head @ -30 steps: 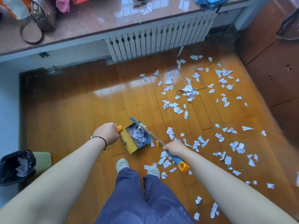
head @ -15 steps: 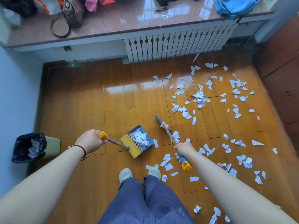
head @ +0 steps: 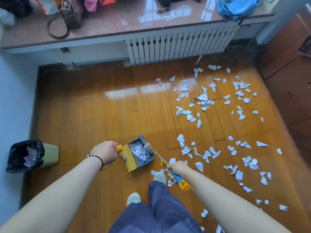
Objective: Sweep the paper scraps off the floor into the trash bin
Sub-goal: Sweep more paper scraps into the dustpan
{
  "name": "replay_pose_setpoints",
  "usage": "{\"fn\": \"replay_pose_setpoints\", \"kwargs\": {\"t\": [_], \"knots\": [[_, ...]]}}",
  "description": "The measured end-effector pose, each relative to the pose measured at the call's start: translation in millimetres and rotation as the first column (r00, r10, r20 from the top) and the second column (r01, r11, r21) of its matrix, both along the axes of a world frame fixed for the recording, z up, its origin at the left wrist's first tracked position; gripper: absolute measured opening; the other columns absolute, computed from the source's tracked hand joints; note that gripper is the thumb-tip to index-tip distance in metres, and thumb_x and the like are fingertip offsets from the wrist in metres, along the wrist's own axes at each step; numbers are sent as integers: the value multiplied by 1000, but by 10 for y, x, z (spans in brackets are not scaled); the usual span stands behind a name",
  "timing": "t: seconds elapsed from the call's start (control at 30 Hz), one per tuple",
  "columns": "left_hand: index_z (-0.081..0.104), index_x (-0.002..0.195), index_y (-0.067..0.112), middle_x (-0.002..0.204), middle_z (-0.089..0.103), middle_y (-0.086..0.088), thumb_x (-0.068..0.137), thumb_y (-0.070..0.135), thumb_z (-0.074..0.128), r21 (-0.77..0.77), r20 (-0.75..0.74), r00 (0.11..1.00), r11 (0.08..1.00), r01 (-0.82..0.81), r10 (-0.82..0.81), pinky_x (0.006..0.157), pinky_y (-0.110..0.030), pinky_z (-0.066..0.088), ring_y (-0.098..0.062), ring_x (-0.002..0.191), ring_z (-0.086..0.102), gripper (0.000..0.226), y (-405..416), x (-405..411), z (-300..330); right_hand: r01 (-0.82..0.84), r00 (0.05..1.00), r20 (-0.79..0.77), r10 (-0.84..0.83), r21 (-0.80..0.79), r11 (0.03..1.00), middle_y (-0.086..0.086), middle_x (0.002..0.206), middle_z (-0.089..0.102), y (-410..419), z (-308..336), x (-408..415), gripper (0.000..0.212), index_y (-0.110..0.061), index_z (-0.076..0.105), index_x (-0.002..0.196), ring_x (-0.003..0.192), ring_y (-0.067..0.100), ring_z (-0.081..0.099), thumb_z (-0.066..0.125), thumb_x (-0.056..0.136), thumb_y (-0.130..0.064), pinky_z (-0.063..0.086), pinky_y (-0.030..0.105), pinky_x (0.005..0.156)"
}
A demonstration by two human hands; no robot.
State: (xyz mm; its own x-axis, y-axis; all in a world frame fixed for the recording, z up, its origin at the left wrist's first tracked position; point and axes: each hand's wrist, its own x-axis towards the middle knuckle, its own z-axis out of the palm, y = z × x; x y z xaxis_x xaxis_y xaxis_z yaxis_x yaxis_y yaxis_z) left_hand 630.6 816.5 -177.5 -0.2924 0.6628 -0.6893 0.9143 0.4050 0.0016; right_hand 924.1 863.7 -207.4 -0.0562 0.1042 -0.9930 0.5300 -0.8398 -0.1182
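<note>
My left hand (head: 105, 152) grips the yellow-capped handle of a blue and yellow dustpan (head: 133, 163), which holds a heap of white paper scraps. My right hand (head: 176, 169) grips the blue handle of a small broom (head: 155, 153) whose blue head lies at the pan's far edge. Many white paper scraps (head: 204, 100) lie over the right half of the wooden floor. A green trash bin (head: 50, 154) with a black liner stands by the left wall, with scraps inside.
A white radiator (head: 176, 45) runs under a stone sill (head: 134, 21) with bags on it. A brown wooden cabinet (head: 289, 78) fills the right side. My two feet in pale clogs (head: 159, 176) stand just below the dustpan.
The broom head has swung left onto the dustpan's edge. The dustpan has turned, its handle now close by my left hand. The view has shifted, bringing the bin further into frame.
</note>
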Motion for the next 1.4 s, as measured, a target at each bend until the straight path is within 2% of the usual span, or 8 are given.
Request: {"fn": "replay_pose_setpoints", "kwargs": {"t": [0.2, 0.3, 0.37, 0.63, 0.83, 1.03, 1.23, 1.4], "knots": [[66, 89, 22, 80, 66, 4, 96, 40, 64, 16, 22, 1000, 1000, -20, 20, 64, -32, 54, -18, 75, 65, 19, -273, -227, 10, 22, 1000, 19, -23, 45, 999, 9, 64, 48, -219, 209, -88, 10, -9, 53, 97, 37, 15, 43, 46, 99, -16, 37, 18, 37], [66, 90, 23, 80, 67, 4, 96, 40, 64, 36, 39, 999, 999, -18, 16, 66, -33, 56, -18, 76, 65, 17, -480, -333, 56, 41, 998, 45, -47, 128, 991, 14, 69, 50, -353, 200, -186, 15, -4, 56, 109, 39, 18, 42, 48, 99, -12, 38, 19, 37], [66, 91, 23, 80, 67, 3, 95, 39, 64, 52, 58, 998, 998, -24, 21, 67, -33, 56, -19, 75, 65, 17, -576, -374, 60, 36, 997, 62, -47, 172, 984, 16, 70, 50, -372, 169, -217, 17, 2, 56, 110, 42, 20, 42, 51, 98, -9, 38, 19, 36], [68, 95, 27, 78, 65, 6, 96, 39, 64, 77, 67, 993, 993, 90, -95, 66, -33, 58, -17, 73, 64, 13, -1130, -570, 30, 43, 986, 149, -78, 228, 973, 17, 68, 53, -833, -30, -164, 20, 1, 57, 111, 44, 23, 47, 53, 97, -13, 41, 24, 40], [70, 103, 26, 80, 66, 6, 96, 40, 63, 59, 28, 974, 973, 223, -225, 63, -30, 55, -17, 73, 64, 17, -1478, -620, -11, 38, 968, 234, -94, 233, 972, 15, 63, 52, -1438, 14, 174, 18, 0, 56, 88, 44, 24, 46, 51, 98, -14, 41, 24, 39], [67, 97, 24, 81, 64, 6, 96, 41, 60, 23, 7, 952, 952, 305, -306, 57, -27, 46, -17, 73, 63, 18, -1613, -427, -34, 61, 949, 290, -127, 227, 972, 16, 62, 53, -1864, -139, 388, 14, 1, 57, 92, 42, 23, 46, 51, 97, -10, 42, 25, 40], [67, 96, 25, 83, 66, 5, 96, 43, 60, 46, 16, 950, 949, 312, -313, 60, -27, 50, -18, 74, 65, 19, -1551, -118, -83, 176, 961, 190, -201, 140, 974, 15, 66, 52, -2052, -216, -2, 10, -1, 57, 96, 44, 22, 45, 50, 97, -9, 41, 25, 39], [58, 82, 24, 74, 60, 6, 97, 42, 60, 60, 1, 953, 952, 301, -302, 58, -26, 45, -18, 69, 60, 23, -1413, 32, -53, 212, 973, 87, -215, 48, 976, 12, 66, 50, -1968, -85, -79, 19, -4, 54, 112, 38, 17, 44, 49, 97, -14, 38, 20, 37]]}}
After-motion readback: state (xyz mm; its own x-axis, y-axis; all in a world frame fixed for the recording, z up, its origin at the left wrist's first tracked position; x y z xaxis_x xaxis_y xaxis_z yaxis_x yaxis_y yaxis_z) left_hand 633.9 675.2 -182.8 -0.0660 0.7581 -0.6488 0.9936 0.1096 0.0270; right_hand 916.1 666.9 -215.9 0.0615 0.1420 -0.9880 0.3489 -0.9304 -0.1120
